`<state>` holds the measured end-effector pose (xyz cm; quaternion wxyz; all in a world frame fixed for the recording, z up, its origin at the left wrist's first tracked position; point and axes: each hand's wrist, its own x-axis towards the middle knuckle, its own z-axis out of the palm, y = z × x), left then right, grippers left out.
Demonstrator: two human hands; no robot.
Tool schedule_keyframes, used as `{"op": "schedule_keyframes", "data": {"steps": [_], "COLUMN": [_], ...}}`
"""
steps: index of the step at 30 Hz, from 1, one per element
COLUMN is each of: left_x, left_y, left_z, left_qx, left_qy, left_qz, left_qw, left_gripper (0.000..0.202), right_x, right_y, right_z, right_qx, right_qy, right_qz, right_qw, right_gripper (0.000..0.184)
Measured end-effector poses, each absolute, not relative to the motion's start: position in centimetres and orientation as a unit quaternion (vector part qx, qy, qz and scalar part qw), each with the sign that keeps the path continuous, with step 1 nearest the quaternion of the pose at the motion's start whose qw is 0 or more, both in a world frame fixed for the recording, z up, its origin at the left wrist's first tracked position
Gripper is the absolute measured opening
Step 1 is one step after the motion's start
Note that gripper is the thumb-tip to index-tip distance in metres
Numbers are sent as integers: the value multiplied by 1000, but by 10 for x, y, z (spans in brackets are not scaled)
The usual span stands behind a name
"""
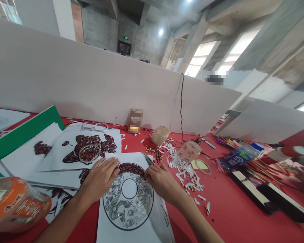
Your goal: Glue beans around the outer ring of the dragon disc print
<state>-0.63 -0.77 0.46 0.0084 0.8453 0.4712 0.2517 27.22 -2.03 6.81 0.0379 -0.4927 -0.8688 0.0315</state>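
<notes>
A sheet of white paper lies before me, printed with a round dragon design around a blank central circle. Dark red beans fill a band along the design's top edge. My left hand rests on the paper at the upper left of the circle, fingers stretched out and holding nothing. At the circle's upper right, my right hand is closed, fingertips pinched down at the end of the bean band; what they pinch is hidden. A slim metal tool shows just beyond its knuckles; I cannot tell whether the hand holds it.
Loose beans and kernels, paper scraps and two jars lie beyond. Left are a bean-covered picture, a tape roll, a green board and a large orange-labelled jar. A bottle lies right.
</notes>
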Motion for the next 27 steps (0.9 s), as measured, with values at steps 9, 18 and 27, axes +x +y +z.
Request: {"op": "schedule_keyframes", "data": {"steps": [9,18,27], "left_x": [-6,-7,-6], "left_y": [-8,-7,-7], "left_z": [3,3,3], "left_qx": [846,849,846], "left_qy": [467,469,468], "left_qz": [258,243,255], "left_qw": [0,1,9], "left_gripper": [35,35,35], "right_x": [270,273,276], "right_y": [-17,-50,-57], "right_z": [59,33,35], "right_qx": [-489,-511,-516], "right_qy": [-871,-839,-846], "right_qz": [-2,-51,-19], "right_qw": [51,182,133], "right_gripper": [13,26,38]}}
